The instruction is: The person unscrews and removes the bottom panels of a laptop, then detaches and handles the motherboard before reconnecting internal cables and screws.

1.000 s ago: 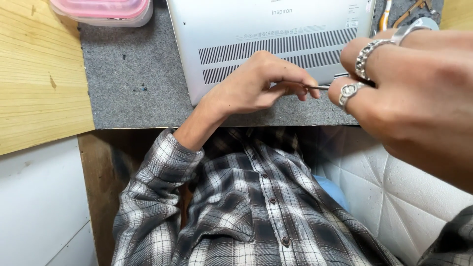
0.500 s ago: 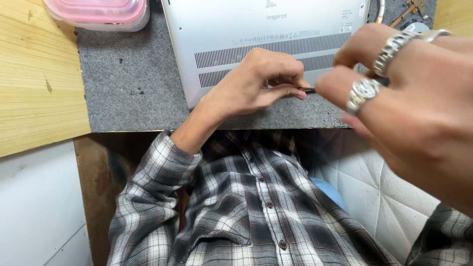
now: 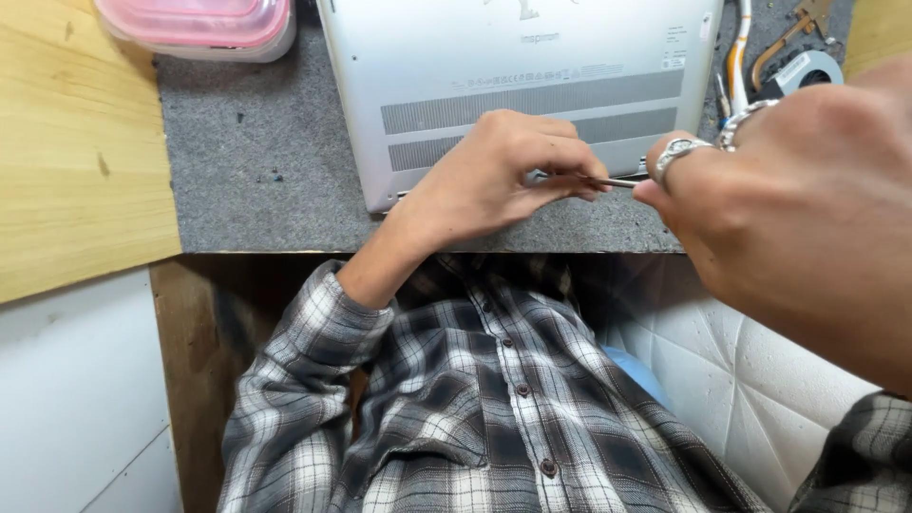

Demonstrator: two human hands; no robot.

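Still early: your left hand and right hand both pinch a thin metal tool, grip narrow, at the near edge of the upturned silver laptop on the desk. Bottom cover is still seated, nothing lifted.

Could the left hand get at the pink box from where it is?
Probably yes. The left hand pinches a thin metal tool at the laptop's near edge, and only bare grey mat lies between it and the pink box.
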